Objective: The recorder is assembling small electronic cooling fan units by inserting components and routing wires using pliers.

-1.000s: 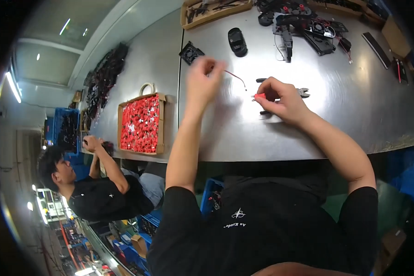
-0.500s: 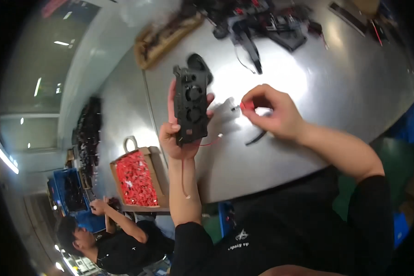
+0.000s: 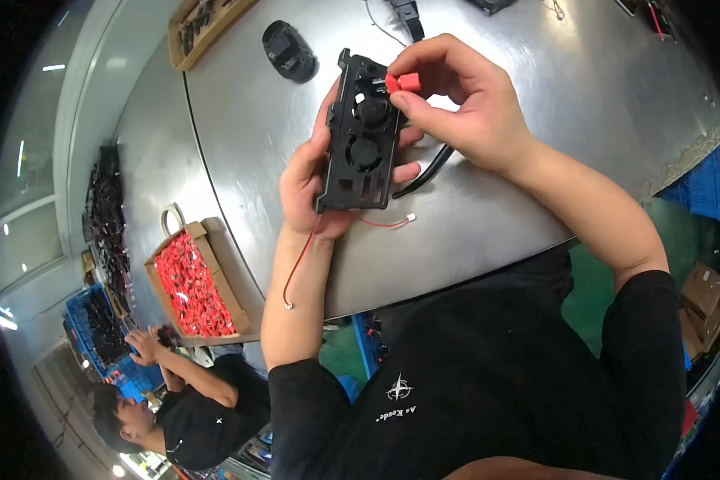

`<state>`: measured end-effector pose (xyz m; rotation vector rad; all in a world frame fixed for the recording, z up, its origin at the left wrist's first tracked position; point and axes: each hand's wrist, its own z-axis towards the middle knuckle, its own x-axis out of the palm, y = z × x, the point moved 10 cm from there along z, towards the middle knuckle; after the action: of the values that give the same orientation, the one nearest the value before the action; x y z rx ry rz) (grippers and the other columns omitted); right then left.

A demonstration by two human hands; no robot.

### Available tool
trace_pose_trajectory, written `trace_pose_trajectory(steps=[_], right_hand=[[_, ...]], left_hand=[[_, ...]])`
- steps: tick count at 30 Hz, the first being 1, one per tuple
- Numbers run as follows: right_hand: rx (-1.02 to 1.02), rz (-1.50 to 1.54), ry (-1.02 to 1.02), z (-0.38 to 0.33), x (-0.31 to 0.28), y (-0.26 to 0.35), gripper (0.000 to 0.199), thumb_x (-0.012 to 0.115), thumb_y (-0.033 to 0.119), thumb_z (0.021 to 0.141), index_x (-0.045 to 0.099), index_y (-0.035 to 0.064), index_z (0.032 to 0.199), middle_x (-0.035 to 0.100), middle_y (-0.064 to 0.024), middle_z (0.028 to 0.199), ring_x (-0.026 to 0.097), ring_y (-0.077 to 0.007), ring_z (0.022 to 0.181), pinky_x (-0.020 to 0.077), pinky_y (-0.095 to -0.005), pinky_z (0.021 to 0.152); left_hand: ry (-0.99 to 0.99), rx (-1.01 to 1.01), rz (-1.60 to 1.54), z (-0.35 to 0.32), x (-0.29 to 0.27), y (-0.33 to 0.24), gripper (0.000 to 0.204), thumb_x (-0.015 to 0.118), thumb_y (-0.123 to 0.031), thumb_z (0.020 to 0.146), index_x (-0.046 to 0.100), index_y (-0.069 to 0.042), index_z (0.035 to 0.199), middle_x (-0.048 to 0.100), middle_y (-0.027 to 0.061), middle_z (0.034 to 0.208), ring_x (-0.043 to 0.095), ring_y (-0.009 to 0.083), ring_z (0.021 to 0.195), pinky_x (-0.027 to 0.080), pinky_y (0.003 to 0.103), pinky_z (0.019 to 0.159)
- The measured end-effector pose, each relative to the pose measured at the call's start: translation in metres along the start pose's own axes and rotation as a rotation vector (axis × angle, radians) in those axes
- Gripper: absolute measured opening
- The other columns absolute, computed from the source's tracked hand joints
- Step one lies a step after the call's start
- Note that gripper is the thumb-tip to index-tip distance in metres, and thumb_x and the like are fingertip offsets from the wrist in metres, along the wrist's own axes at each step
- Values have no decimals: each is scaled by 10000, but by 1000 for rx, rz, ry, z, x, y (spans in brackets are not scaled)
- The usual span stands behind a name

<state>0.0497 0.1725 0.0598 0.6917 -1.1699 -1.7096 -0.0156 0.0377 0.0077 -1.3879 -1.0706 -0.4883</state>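
Observation:
My left hand [image 3: 304, 188] is wrapped around a black plastic housing [image 3: 348, 160], holding it upright above the metal table. Two small round fans are set in the housing, one above the other. Thin red wires [image 3: 299, 272] with small white plugs hang from its lower end. Between thumb and forefinger, my right hand [image 3: 476, 104] pinches a small red plastic part [image 3: 408, 82] with a metal tip. That tip is at the upper right end of the housing; whether it sits in an opening I cannot tell. Below my right hand lies a black tube-like piece [image 3: 424, 172] on the table.
A cardboard box of small red parts [image 3: 190, 288] stands at left beside a tape roll [image 3: 170, 218]. A black oval part [image 3: 290, 51] lies beyond the housing, near a cardboard tray [image 3: 208, 32]. Another person [image 3: 192, 400] works at lower left. Blue crates [image 3: 700, 188] stand at right.
My right hand has brought the red part from beside the housing up to its upper end. The view has shifted, and the black oval part now shows apart from the housing.

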Motion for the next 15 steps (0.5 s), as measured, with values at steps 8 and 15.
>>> trace_pose_trajectory(steps=[8, 15], right_hand=[[-340, -294, 239, -29, 49, 32, 183, 809, 49, 844, 725, 28, 1005, 728, -45, 863, 708, -138, 729, 596, -304, 749], [21, -101, 245, -35, 53, 8, 148, 769, 81, 924, 694, 11, 1031, 720, -34, 852, 683, -77, 749, 557, -243, 672]], left_hand=[[-123, 342, 282, -3, 6, -19, 665, 451, -292, 1061, 169, -176, 1651, 504, 216, 1473, 608, 352, 1275, 539, 474, 1054], [-171, 443, 494, -15, 11, -24, 769, 535, -299, 1014, 121, -151, 1645, 537, 225, 1387, 614, 295, 1211, 543, 415, 1000]])
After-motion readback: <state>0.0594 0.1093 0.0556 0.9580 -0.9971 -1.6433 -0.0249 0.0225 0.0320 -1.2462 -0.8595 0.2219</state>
